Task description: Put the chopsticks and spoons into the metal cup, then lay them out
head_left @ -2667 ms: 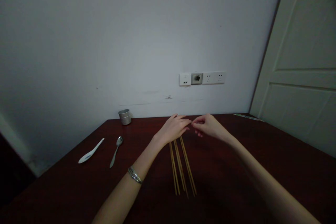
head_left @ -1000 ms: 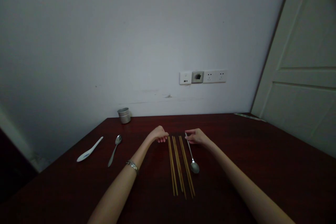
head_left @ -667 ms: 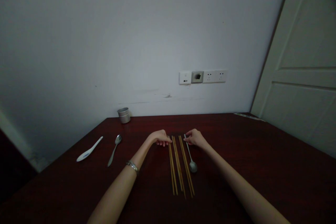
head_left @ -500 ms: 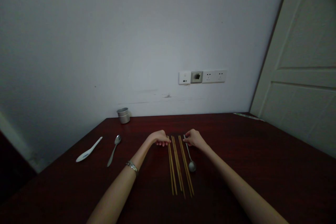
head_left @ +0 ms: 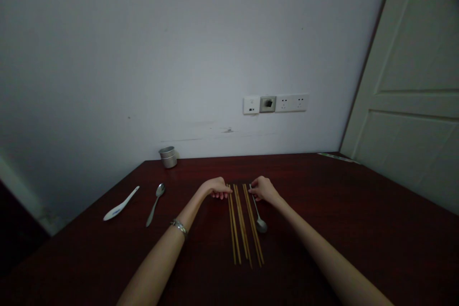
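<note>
Several wooden chopsticks [head_left: 242,227] lie side by side on the dark red table [head_left: 358,220], pointing away from me. My left hand [head_left: 215,187] rests curled at their far left ends, fingertips touching the leftmost sticks. My right hand [head_left: 262,188] is closed in a pinch on the handle of a metal spoon [head_left: 258,215], which lies just right of the chopsticks with its bowl toward me. A bracelet [head_left: 179,227] is on my left wrist.
A second metal spoon [head_left: 155,204] and a white ceramic spoon [head_left: 120,204] lie at the left. A small metal cup [head_left: 168,157] stands at the back by the wall. Wall sockets [head_left: 275,103] are above the table; a door [head_left: 412,105] is at the right.
Since the oldest frame both hands came down from the chopsticks' far ends, and the metal spoon appeared beside the chopsticks under my right hand. In the last second the spoon slid slightly closer to the sticks.
</note>
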Demonstrator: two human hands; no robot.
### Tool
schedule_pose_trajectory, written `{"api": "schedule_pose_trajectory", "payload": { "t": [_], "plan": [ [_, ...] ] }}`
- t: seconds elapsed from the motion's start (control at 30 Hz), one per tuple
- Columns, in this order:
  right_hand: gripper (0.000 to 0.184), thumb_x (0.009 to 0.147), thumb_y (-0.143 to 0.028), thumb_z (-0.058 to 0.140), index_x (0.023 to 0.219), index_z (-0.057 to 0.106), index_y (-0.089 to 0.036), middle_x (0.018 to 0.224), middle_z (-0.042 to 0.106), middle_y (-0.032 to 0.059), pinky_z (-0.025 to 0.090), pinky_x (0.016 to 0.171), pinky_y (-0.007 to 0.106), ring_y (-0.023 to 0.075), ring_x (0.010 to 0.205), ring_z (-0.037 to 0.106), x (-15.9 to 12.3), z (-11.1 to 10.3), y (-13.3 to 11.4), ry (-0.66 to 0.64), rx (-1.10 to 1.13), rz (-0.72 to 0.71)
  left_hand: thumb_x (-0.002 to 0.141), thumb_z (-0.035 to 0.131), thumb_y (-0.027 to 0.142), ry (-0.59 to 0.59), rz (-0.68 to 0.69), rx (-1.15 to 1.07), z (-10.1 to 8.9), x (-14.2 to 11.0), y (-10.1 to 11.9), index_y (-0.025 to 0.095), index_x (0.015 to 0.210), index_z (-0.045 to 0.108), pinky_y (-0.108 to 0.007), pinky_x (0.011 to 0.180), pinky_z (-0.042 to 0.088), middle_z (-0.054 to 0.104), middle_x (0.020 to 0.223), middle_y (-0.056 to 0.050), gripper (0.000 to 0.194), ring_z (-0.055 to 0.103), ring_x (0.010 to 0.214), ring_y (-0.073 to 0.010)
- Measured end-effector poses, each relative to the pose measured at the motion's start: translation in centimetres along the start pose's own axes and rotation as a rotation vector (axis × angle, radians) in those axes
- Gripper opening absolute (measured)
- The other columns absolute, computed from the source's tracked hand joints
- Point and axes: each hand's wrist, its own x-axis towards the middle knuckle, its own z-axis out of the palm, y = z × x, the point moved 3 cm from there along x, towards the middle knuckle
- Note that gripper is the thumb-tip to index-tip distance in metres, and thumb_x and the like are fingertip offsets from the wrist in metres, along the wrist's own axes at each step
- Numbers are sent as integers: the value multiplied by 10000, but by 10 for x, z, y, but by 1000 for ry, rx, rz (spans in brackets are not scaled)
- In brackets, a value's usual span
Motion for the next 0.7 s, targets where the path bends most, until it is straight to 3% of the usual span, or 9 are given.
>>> {"api": "schedule_pose_trajectory", "payload": {
  "t": [0.27,0.53,0.7],
  "plan": [
    [164,615,-102,671,769,619,-82,429,537,-34,483,335,178,97,358,542,0,2,1,-18,86,12,668,586,345,-13,33,18,4,8,-2,121,496,565,-191,376,305,490,402,14,284,388,325,-56],
    [238,572,-130,712,794,626,-111,447,581,-17,458,312,161,105,362,555,3,-3,-1,15,42,-5,643,558,264,50,24,14,8,8,1,127,489,555,-192,357,295,452,367,33,206,362,308,-57],
    [325,610,-128,678,917,576,-96,387,573,-1,476,335,208,174,393,596,-6,-1,-12,-110,-8,40,639,543,250,87,25,13,10,12,-1,130,454,544,-198,355,310,449,361,23,221,358,305,-60]
  ]
}}
